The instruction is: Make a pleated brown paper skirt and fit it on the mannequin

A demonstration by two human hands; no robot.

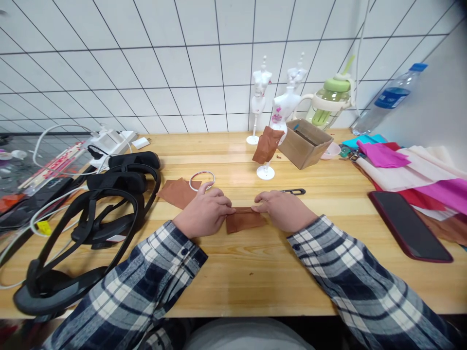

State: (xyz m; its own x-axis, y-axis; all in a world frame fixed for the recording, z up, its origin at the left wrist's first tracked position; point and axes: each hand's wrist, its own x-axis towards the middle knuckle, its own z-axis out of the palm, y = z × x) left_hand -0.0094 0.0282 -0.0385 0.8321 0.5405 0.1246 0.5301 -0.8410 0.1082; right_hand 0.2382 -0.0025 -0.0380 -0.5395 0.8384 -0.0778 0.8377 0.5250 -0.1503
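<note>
A small folded piece of brown paper (245, 221) lies on the wooden table (255, 272) between my hands. My left hand (204, 212) pinches its left edge. My right hand (282, 209) pinches its upper right edge. Both hands rest on the table, fingers closed on the paper. A second brown sheet (178, 191) lies just behind my left hand, with a roll of clear tape (202, 180) beside it. Small black scissors (294, 191) lie behind my right hand.
Two white mini mannequins (272, 121) stand at the back, one draped in brown paper. A cardboard box (305, 142), a green cup (330, 99) and a water bottle (392, 97) are back right. Coloured paper sheets (419, 170) and a phone (408, 226) lie right; black headsets (95, 214) and cables left.
</note>
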